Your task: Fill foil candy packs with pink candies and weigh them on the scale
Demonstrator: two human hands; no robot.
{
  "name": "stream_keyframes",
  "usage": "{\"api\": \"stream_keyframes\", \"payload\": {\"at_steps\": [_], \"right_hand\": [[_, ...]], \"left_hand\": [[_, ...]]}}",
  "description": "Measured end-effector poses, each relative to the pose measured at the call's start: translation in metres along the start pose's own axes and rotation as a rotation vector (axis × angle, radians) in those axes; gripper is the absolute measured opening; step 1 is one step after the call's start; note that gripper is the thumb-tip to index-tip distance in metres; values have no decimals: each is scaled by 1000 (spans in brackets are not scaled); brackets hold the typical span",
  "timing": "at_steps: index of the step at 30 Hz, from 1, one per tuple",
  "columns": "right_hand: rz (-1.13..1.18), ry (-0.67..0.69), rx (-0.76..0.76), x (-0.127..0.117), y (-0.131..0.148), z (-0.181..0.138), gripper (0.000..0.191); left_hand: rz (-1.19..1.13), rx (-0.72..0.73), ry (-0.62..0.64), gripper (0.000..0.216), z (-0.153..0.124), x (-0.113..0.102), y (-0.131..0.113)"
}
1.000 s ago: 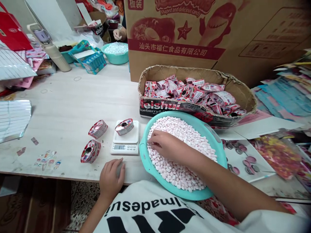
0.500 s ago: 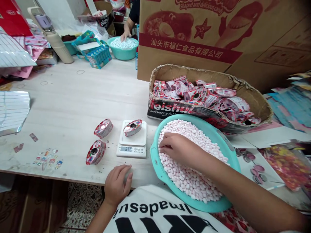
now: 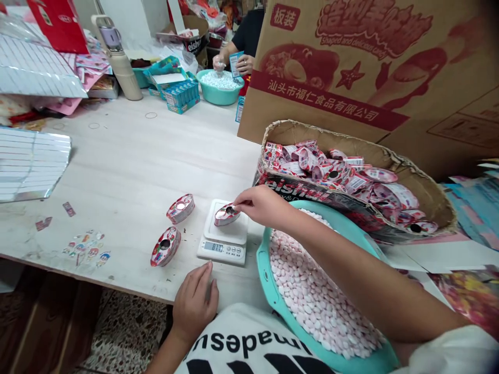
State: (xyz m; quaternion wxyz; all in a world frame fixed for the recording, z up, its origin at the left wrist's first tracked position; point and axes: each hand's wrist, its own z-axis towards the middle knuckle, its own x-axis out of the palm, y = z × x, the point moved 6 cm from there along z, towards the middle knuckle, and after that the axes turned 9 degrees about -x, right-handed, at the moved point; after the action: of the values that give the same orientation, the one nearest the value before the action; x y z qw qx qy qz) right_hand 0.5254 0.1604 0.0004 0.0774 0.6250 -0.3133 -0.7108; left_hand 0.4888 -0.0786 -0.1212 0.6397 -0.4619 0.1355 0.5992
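The right hand [image 3: 261,205] reaches over the scale [image 3: 236,234], its fingertips drawn together at the dark hole in the oval packet [image 3: 223,217] (whether they pinch a candy, I cannot tell). That packet lies on the scale's platform, tilted up toward the right. The scale's display shows digits that look like 877, though any decimal mark is too small to be sure of.

The left hand [image 3: 195,301] rests at the near edge of the worktop [image 3: 128,171], just nearer than the scale, with its thumb apart from the fingers and nothing visible in its grasp. The two hands are well apart.

To the left of the scale lie two similar packets [image 3: 180,208], one farther and one nearer, close but separate. On the right, the right forearm crosses above the turquoise basin [image 3: 265,275], which holds many pale pink candies [image 3: 307,291]. Beyond the basin stands a cut-down carton [image 3: 331,136] heaped with more red-and-white packets [image 3: 351,182], and behind that a large printed box [image 3: 312,98].

At the far side, a co-worker's hands [image 3: 245,64] are at a second basin [image 3: 220,96] (one holds a blue packet [image 3: 236,63]).
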Motion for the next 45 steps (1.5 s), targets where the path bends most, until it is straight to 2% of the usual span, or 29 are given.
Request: {"api": "stream_keyframes", "payload": {"at_steps": [5,7,10,13,15,17,20,22,24,26,28,31,33,35,38,40,43,45], "right_hand": [[-256,140,-83,16,6,11,23],[-312,153,-106,22,9,10,26],[-333,80,-117,23,16,4,33],[-369,-24,-119,8,26,-15,39],[-361,-92,-149,-11,29,-39,38],[-307,-146,-164,-30,21,-74,28],[-203,-190,-47,-46,-18,-138,19],[-131,-134,102,-37,-48,-179,25],[-81,-108,212,-22,-66,-211,33],[-53,-150,293,-8,-70,-232,38],[-33,-251,348,2,-68,-242,36],[6,-391,377,8,-61,-245,30],[35,-450,384,8,-60,-244,25],[82,-494,402,7,-64,-244,20],[144,-568,428,2,-72,-246,17],[148,-613,439,0,-75,-250,17],[158,-643,461,0,-77,-255,17],[166,-648,467,0,-76,-257,16]], "left_hand": [[2,15,14,46,0,3,1],[-6,17,27,46,0,3,1],[-4,-1,48,46,0,4,2],[-11,-20,78,46,0,5,2],[-17,-26,80,46,0,4,2],[-17,-23,81,45,0,3,1],[-7,-19,95,42,2,3,-1],[-6,-16,108,40,3,5,-2],[-7,-17,125,38,3,6,-3],[-12,-21,155,36,4,6,-4],[-53,-30,186,36,9,1,-7],[-120,-33,114,41,30,-23,-11],[-98,-27,5,42,54,-41,-14],[-40,-67,1,38,84,-47,-16],[10,-172,139,38,126,-36,-19],[18,-185,158,37,146,-28,-24],[39,-150,190,39,161,-12,-29],[43,-178,278,51,163,3,-23]]}}
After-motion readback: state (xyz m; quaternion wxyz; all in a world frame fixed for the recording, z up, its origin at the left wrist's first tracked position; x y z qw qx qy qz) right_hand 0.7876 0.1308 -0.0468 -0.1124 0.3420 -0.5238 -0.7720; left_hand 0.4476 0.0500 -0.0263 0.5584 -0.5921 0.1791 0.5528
